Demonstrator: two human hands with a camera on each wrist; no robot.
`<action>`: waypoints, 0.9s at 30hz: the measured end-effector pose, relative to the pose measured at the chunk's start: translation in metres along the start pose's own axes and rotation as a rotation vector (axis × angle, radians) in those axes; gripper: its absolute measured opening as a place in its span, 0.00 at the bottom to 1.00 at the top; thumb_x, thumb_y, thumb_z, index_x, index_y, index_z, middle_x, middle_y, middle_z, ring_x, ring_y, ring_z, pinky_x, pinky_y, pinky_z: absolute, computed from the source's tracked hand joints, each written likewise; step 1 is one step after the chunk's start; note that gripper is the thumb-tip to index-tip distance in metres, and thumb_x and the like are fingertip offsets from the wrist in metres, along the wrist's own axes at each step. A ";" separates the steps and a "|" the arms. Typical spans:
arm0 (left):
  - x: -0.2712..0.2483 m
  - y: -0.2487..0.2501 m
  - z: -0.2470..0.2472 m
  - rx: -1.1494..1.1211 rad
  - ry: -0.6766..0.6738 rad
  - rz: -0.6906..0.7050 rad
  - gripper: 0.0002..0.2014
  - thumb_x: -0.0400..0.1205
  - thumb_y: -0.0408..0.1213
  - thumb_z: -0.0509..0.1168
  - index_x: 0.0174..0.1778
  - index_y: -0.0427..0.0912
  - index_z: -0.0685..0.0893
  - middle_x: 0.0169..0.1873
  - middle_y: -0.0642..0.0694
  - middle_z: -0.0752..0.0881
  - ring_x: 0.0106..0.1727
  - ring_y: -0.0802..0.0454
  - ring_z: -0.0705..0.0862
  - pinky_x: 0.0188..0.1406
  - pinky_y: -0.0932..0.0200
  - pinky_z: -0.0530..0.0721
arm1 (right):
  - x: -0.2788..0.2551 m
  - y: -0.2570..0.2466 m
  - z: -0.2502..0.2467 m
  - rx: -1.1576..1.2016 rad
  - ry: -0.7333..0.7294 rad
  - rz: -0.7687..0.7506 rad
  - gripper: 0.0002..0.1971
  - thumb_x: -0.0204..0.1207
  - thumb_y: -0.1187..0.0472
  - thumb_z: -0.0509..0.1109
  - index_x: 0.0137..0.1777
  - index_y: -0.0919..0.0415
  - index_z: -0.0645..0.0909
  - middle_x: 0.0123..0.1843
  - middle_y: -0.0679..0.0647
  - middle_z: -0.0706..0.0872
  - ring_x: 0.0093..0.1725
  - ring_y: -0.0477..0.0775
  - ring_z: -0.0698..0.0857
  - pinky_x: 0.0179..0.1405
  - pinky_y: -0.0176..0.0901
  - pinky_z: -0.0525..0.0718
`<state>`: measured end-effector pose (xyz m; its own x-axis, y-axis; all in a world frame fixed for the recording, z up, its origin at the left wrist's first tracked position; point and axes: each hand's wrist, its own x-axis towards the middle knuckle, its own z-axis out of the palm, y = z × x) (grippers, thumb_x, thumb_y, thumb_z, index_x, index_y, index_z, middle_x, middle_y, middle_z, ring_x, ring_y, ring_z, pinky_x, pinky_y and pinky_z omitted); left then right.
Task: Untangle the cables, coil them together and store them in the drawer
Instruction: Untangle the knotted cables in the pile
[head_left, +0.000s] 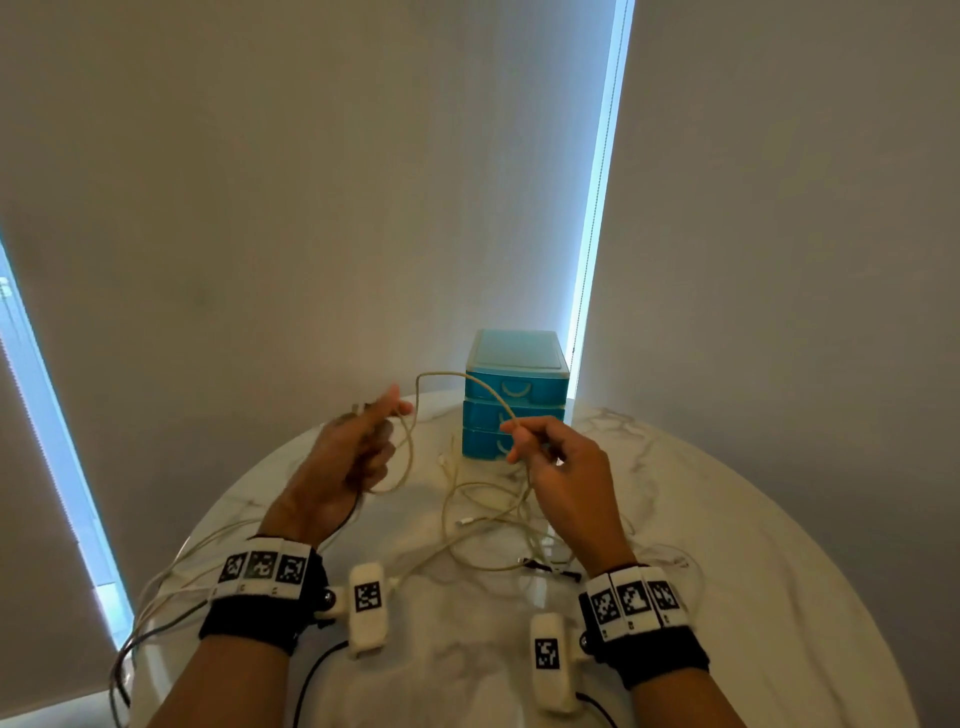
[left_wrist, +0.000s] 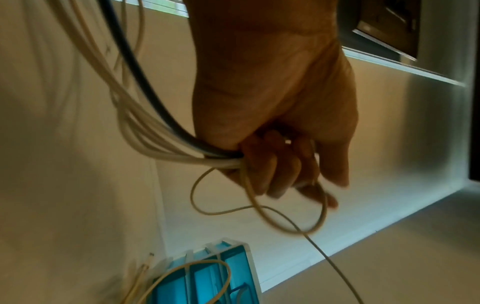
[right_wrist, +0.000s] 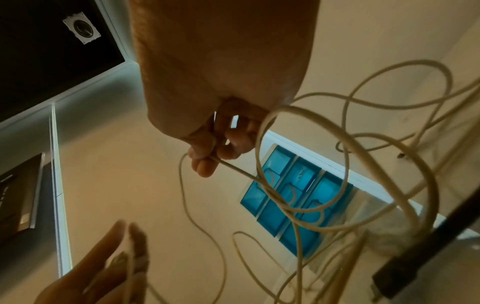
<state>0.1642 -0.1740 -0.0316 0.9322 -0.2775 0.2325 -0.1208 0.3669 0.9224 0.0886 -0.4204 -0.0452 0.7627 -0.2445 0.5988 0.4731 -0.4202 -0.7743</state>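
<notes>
Both hands are raised above a round marble table (head_left: 727, 519). My left hand (head_left: 358, 447) grips a bundle of cables (left_wrist: 166, 148), several white ones and one dark one, which trail off the table's left edge. My right hand (head_left: 550, 457) pinches a cream cable (head_left: 483, 387) that arches from the left hand to it. Below the right hand a loose tangle of cream cables (head_left: 488, 519) lies on the table. A small blue drawer unit (head_left: 514, 395) with three closed drawers stands at the table's far edge, just behind the hands.
A short black plug (head_left: 550, 566) lies on the table near my right wrist. Grey roller blinds hang behind the table, with bright window strips (head_left: 597, 208) between them. The table's edge curves close on the left, where the cables hang over it.
</notes>
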 end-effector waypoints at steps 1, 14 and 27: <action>-0.002 -0.001 0.007 0.132 -0.024 -0.048 0.21 0.86 0.56 0.71 0.56 0.38 0.90 0.27 0.52 0.62 0.25 0.56 0.58 0.23 0.58 0.53 | -0.001 0.000 0.003 -0.016 -0.022 -0.009 0.07 0.89 0.56 0.72 0.58 0.47 0.93 0.40 0.43 0.93 0.42 0.43 0.88 0.44 0.31 0.84; -0.004 -0.004 0.043 0.349 0.051 0.007 0.13 0.79 0.55 0.80 0.48 0.50 0.95 0.24 0.47 0.73 0.25 0.54 0.65 0.24 0.57 0.64 | -0.009 -0.007 0.018 -0.075 -0.186 -0.008 0.09 0.87 0.51 0.76 0.61 0.53 0.90 0.44 0.43 0.95 0.50 0.36 0.91 0.53 0.25 0.84; -0.003 0.045 -0.005 -0.319 0.396 0.401 0.05 0.86 0.46 0.75 0.46 0.52 0.90 0.23 0.55 0.65 0.21 0.60 0.59 0.17 0.62 0.55 | 0.005 0.041 -0.013 -0.372 -0.008 0.509 0.44 0.75 0.36 0.82 0.83 0.60 0.70 0.77 0.56 0.85 0.75 0.62 0.83 0.72 0.55 0.83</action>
<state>0.1577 -0.1526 0.0075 0.8986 0.2618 0.3521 -0.4350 0.6367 0.6367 0.1058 -0.4499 -0.0711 0.8559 -0.4880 0.1711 -0.1341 -0.5291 -0.8379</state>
